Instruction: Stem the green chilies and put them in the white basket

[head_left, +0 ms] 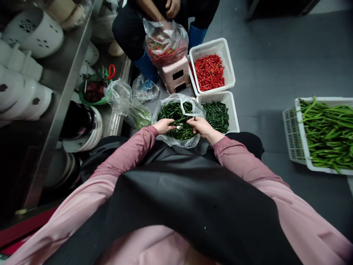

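An open clear plastic bag [180, 144] full of green chili peppers [184, 133] stands before my knees. Over it, my left hand [164, 126] has its fingers closed on green chili peppers, whose ends point right toward the other hand. My right hand [202, 127] pinches a small dark green piece, apparently a chili pepper, between thumb and fingers; its exact shape is too small to see. Just beyond that hand, a white basket [234, 110] holds more green chilies [216, 112].
Red chilies [209, 71] fill another white basket [230, 62]. Across from me, a person's hand [173, 7] is near a bag of red chilies [167, 51] on a stool [173, 73]. Long green peppers [328, 132] lie in a crate [293, 134] at right; a metal shelf [64, 95] runs along the left.
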The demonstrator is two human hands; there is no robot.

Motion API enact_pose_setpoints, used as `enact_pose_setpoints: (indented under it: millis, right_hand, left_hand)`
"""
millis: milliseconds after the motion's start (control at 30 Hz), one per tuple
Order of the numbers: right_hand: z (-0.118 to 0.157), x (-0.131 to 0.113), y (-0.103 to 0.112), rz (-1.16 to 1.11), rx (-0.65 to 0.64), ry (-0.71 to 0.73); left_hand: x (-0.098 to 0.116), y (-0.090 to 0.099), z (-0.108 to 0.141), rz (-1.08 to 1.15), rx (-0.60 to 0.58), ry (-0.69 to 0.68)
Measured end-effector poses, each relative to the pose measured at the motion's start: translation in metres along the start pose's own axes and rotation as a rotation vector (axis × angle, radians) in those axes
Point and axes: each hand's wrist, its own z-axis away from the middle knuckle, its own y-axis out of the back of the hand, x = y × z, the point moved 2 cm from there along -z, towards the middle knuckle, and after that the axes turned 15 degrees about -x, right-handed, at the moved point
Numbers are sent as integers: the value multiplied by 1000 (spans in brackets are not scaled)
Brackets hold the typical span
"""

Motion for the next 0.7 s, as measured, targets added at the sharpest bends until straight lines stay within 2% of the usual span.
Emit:
enact_pose_setpoints:
  millis: [67,133,233,400,500,633,700]
  right_hand:
    - [1,1,-8,-101,-122,-25]
    - [0,3,-16,-190,-178,-67]
    - [-2,6,-24,-321,-184,-113]
    - [-9,6,-26,-402,-191,-35]
    - [-10,5,-21,-160,-111,39]
    - [-7,-4,-17,574,138,262]
    - [-4,-8,-20,902,240,304]
  left_hand:
    - [3,-1,8,44,-18,-67]
    - [6,-5,14,30,2,-91]
    - [13,-12,21,-49,69,-74]
    - [16,-21,30,-125,113,-30]
    - [10,-21,34,-77,116,-19]
    - [13,-19,40,-106,122,15]
    - [22,-18,44,-128,147,52]
